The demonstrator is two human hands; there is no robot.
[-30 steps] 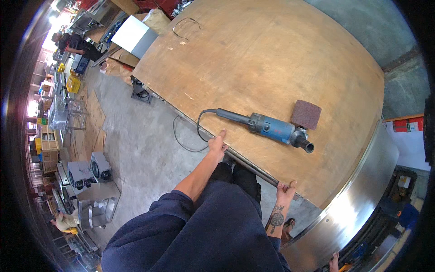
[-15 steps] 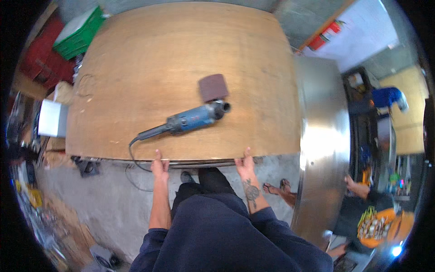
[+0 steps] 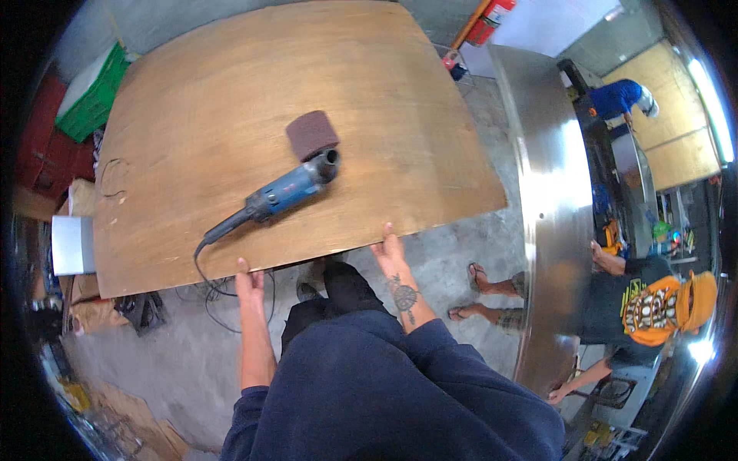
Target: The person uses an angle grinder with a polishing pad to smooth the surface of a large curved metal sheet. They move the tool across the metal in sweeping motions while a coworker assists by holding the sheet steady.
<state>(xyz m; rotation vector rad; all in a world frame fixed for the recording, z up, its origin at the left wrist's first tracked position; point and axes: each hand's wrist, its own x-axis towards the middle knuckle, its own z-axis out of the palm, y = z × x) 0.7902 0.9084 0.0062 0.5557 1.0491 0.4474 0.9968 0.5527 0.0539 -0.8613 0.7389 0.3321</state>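
Note:
My left hand point(image 3: 250, 284) grips the near edge of a wide plywood board point(image 3: 231, 92), thumb on top. Farther right along that edge, my right hand point(image 3: 390, 252) holds it the same way, its fingers curled underneath. On the board lies a blue and black angle-grinder-type power tool point(image 3: 288, 190) with a dark cord trailing over the near edge. Its head touches or nearly touches a dark red sanding drum point(image 3: 312, 135).
At right, a person point(image 3: 615, 307) has hands at a long shiny metal sheet point(image 3: 550, 230). Concrete floor shows between sheet and board. A green crate point(image 3: 94, 100) and white box point(image 3: 73, 244) stand left; a fire extinguisher point(image 3: 490, 21) hangs far right. Another person point(image 3: 619, 100) bends behind.
The board's right end has swung away from the metal sheet, opening a gap between them. Both my hands stay on its edge. The tool and drum have shifted left in view with it.

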